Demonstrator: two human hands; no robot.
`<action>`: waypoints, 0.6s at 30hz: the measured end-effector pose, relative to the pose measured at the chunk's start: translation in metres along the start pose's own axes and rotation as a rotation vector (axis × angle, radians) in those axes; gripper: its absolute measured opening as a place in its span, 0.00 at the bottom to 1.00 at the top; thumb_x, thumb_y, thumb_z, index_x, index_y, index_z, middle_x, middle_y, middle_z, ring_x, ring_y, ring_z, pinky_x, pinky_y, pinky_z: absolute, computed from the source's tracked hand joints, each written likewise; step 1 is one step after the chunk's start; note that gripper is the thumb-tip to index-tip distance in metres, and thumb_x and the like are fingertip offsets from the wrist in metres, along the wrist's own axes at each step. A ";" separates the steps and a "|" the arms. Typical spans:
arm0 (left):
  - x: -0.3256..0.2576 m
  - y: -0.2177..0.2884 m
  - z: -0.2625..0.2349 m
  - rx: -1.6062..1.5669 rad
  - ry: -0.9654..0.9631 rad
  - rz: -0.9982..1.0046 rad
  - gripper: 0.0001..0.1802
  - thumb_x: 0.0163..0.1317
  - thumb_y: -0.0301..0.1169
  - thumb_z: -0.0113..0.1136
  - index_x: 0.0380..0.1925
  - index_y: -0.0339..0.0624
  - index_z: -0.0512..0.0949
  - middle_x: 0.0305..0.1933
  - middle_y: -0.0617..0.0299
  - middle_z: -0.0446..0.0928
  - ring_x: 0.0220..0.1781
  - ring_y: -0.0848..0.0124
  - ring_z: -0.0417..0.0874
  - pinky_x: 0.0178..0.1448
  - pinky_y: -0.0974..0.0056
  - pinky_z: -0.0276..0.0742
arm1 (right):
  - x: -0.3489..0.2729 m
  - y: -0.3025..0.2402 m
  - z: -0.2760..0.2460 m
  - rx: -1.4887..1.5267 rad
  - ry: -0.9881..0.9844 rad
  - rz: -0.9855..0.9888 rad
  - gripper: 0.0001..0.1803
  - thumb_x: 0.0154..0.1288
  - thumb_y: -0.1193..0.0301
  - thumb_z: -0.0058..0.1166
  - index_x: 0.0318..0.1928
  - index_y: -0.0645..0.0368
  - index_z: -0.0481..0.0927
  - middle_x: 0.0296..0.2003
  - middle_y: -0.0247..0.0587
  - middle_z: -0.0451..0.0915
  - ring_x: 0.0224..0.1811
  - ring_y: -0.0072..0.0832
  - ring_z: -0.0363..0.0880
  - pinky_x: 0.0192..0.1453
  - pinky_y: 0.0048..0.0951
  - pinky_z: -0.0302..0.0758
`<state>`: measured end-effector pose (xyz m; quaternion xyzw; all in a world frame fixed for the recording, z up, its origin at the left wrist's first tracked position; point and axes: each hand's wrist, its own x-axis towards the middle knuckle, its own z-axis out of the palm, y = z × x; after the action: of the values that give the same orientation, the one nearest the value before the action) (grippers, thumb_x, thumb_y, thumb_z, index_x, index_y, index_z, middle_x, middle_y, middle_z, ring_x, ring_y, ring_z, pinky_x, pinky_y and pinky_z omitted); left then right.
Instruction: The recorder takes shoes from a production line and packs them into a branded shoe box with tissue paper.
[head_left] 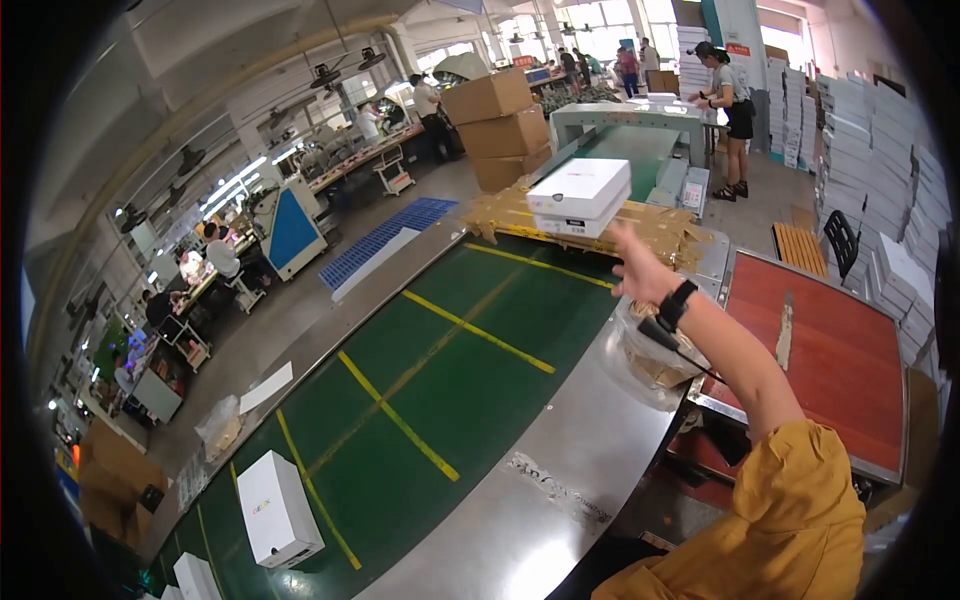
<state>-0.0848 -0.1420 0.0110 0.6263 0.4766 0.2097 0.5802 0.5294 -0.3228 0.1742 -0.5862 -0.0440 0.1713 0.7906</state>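
My right hand (645, 270), with a black band on its wrist, reaches forward over the far right side of the green conveyor belt (510, 400). Its fingers are spread and do not wrap round anything. Just beyond the fingertips is a white lidded box (580, 190), at the brown-taped gap (490, 215) between this belt and a machine. Whether a fingertip touches the box's near corner I cannot tell. Another white box (277, 508) lies on the belt at the lower left, and part of a further white box (196, 577) shows behind it. My left hand is out of the picture.
Past the gap stands a tunnel-shaped machine (630, 115) with its own green belt. A red-topped table (820, 350) is at the right, with stacked white boxes (870, 150) behind it. Brown cartons (495, 125) are piled at the back. A person (725, 100) stands beside the machine.
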 end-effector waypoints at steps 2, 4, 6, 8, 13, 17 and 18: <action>0.009 -0.066 -0.027 0.058 0.108 0.128 0.21 0.74 0.39 0.51 0.55 0.32 0.75 0.37 0.62 0.74 0.37 0.74 0.72 0.41 0.66 0.72 | -0.021 0.039 0.006 -0.372 -0.329 0.038 0.51 0.64 0.39 0.55 0.79 0.34 0.44 0.80 0.37 0.43 0.80 0.48 0.39 0.72 0.69 0.47; 0.020 -0.107 -0.046 0.437 0.287 0.225 0.26 0.75 0.41 0.48 0.63 0.32 0.71 0.48 0.50 0.76 0.44 0.63 0.77 0.51 0.60 0.76 | -0.057 0.085 -0.003 -0.725 -0.560 -0.004 0.48 0.65 0.43 0.57 0.77 0.49 0.53 0.79 0.45 0.44 0.82 0.41 0.37 0.79 0.50 0.44; 0.005 -0.034 -0.027 0.847 0.296 0.188 0.28 0.74 0.44 0.47 0.65 0.34 0.69 0.56 0.45 0.73 0.53 0.56 0.75 0.60 0.54 0.72 | -0.098 0.141 -0.030 -1.113 -0.640 0.031 0.51 0.63 0.38 0.56 0.77 0.53 0.54 0.79 0.57 0.36 0.82 0.49 0.33 0.81 0.46 0.42; -0.005 0.004 -0.018 1.269 0.328 0.142 0.31 0.74 0.47 0.46 0.68 0.36 0.66 0.64 0.39 0.70 0.62 0.48 0.73 0.68 0.49 0.67 | -0.133 0.202 -0.042 -1.522 -0.792 -0.048 0.50 0.62 0.36 0.54 0.76 0.49 0.57 0.77 0.63 0.40 0.78 0.67 0.38 0.78 0.60 0.46; -0.006 -0.001 -0.007 1.249 0.183 0.038 0.36 0.72 0.54 0.44 0.73 0.45 0.60 0.77 0.40 0.55 0.78 0.42 0.53 0.79 0.41 0.46 | -0.209 0.303 -0.060 -1.657 -0.492 -0.619 0.39 0.63 0.41 0.54 0.70 0.44 0.67 0.73 0.62 0.56 0.72 0.72 0.51 0.72 0.72 0.50; 0.006 -0.047 -0.022 1.242 0.325 0.123 0.38 0.69 0.55 0.48 0.71 0.45 0.63 0.74 0.41 0.61 0.76 0.43 0.58 0.78 0.39 0.49 | -0.233 0.290 -0.014 -1.587 -0.151 -0.824 0.32 0.58 0.45 0.59 0.60 0.45 0.79 0.64 0.56 0.71 0.67 0.66 0.64 0.68 0.70 0.57; 0.015 -0.081 -0.032 1.286 0.419 0.173 0.39 0.68 0.58 0.51 0.70 0.44 0.65 0.72 0.41 0.64 0.75 0.44 0.61 0.78 0.40 0.49 | -0.234 0.293 -0.010 -1.642 -0.156 -0.811 0.33 0.58 0.46 0.60 0.61 0.45 0.77 0.64 0.56 0.70 0.67 0.67 0.62 0.68 0.72 0.55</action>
<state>-0.1329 -0.1233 -0.0612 0.8286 0.5570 0.0473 -0.0306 0.2487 -0.3324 -0.0746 -0.8902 -0.4072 -0.1652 0.1204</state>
